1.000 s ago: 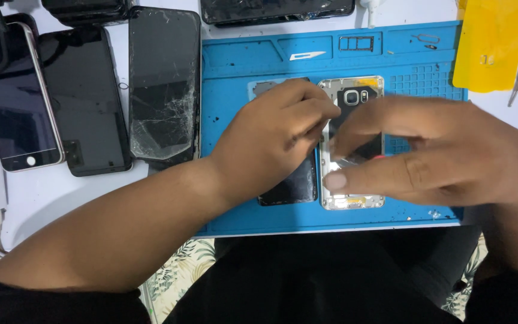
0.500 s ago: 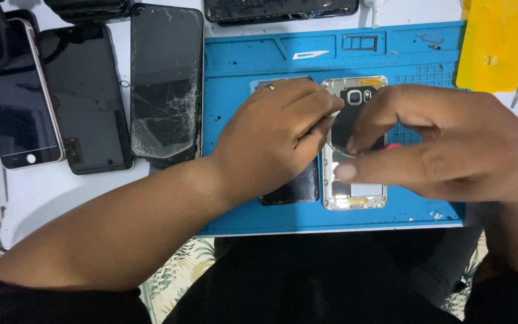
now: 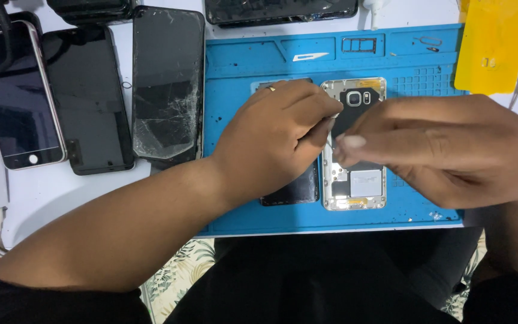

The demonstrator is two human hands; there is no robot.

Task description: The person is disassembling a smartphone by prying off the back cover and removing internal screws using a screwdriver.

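Looking down from the head view: a blue work mat (image 3: 241, 66) lies on a white table (image 3: 79, 192), and on it rests an opened phone frame (image 3: 355, 180) with its back removed, silver-edged, camera module at the far end. Its long axis runs away from the person, camera end pointing toward the mat's far edge. Just beside it on the left lies a dark phone panel (image 3: 292, 191), mostly hidden under the left hand (image 3: 271, 144).

Surroundings — left of the mat, a cracked-screen phone (image 3: 168, 84), a black phone (image 3: 88, 99) and a silver-rimmed phone (image 3: 16, 96) lie side by side, well apart from the hands. A yellow sheet (image 3: 493, 45) rests at the mat's far right corner; another dark phone (image 3: 280, 11) lies beyond the far edge.

Both hands meet over the middle of the frame, covering it there. The left hand's fingers are curled closed, pinching a thin metal tool (image 3: 330, 141) whose tip points down at the frame. The right hand (image 3: 451, 150) has thumb and fingers pressed together at the same spot — whether they grip anything cannot be told. The frame's camera end and near end show beyond the fingers.
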